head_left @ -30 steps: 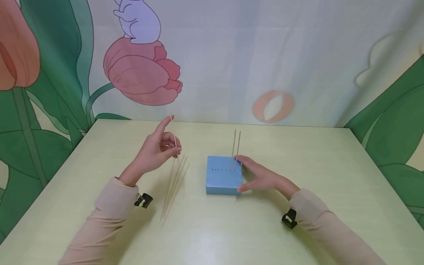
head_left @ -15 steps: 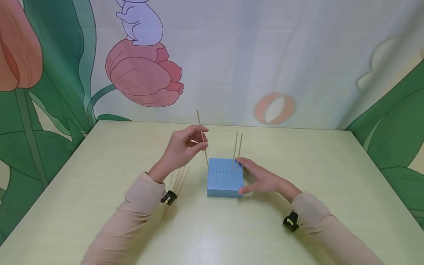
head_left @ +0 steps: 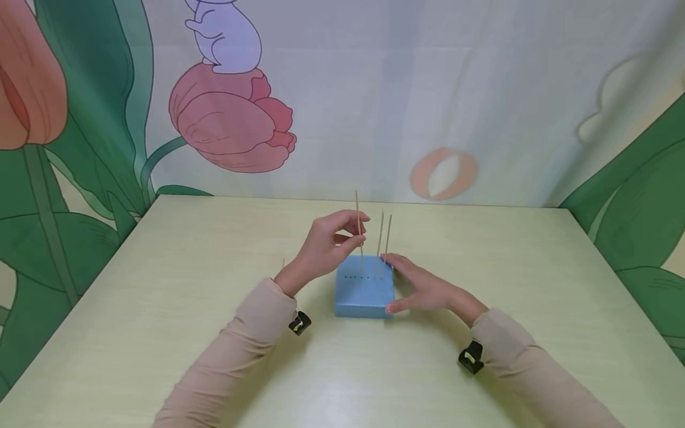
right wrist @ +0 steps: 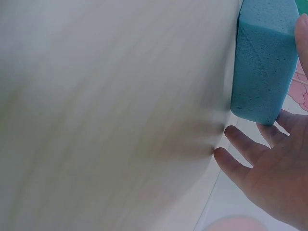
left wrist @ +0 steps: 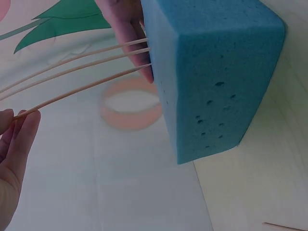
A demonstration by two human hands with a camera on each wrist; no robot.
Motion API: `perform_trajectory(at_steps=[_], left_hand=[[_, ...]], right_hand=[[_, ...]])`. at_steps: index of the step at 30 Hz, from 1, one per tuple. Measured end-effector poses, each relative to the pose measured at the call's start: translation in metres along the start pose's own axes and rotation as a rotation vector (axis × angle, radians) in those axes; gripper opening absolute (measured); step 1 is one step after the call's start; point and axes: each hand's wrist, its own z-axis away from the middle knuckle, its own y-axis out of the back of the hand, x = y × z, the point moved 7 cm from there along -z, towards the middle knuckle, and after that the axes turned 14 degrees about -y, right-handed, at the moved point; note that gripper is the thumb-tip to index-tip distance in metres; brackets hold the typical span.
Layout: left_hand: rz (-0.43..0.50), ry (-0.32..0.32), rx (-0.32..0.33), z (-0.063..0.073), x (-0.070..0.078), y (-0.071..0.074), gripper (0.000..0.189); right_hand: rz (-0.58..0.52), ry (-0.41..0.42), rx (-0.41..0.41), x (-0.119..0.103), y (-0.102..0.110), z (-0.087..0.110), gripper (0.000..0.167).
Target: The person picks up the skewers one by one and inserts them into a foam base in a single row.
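A blue foam block [head_left: 364, 297] lies on the table, a row of small holes [head_left: 357, 277] in its top. Two thin bamboo skewers [head_left: 380, 235] stand upright in it, near the right end of the row. My left hand [head_left: 326, 246] pinches another skewer [head_left: 357, 205] between thumb and fingertips. The left wrist view puts this skewer's lower tip [left wrist: 144, 66] right at the block's top face, beside the standing pair. At the block's right side, my right hand [head_left: 423, 289] holds it, thumb at the near corner and fingers at the far one.
Loose skewers [head_left: 283, 262] lie to the left of the block, mostly hidden under my left forearm. Behind the pale table [head_left: 481, 238] hangs a curtain [head_left: 342, 107] printed with flowers. A small black camera [head_left: 300, 323] sits at my left cuff, another at the right.
Carrying the skewer, my left hand has come right from beside the loose bundle to above the block, and the skewer's tip is now over its top. The right hand has stayed put.
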Motion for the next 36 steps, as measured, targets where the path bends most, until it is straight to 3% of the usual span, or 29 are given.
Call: perform_trajectory(at_steps=[18, 36], left_hand=[[-0.039, -0.054, -0.057, -0.007, 0.007, -0.013, 0.025], [-0.113, -0.017, -0.129, 0.003, -0.004, -0.029, 0.020]], right_hand=[[0.006, 0.014, 0.006, 0.000, 0.000, 0.000, 0.100], [-0.013, 0.019, -0.005, 0.000, 0.000, 0.000, 0.100]])
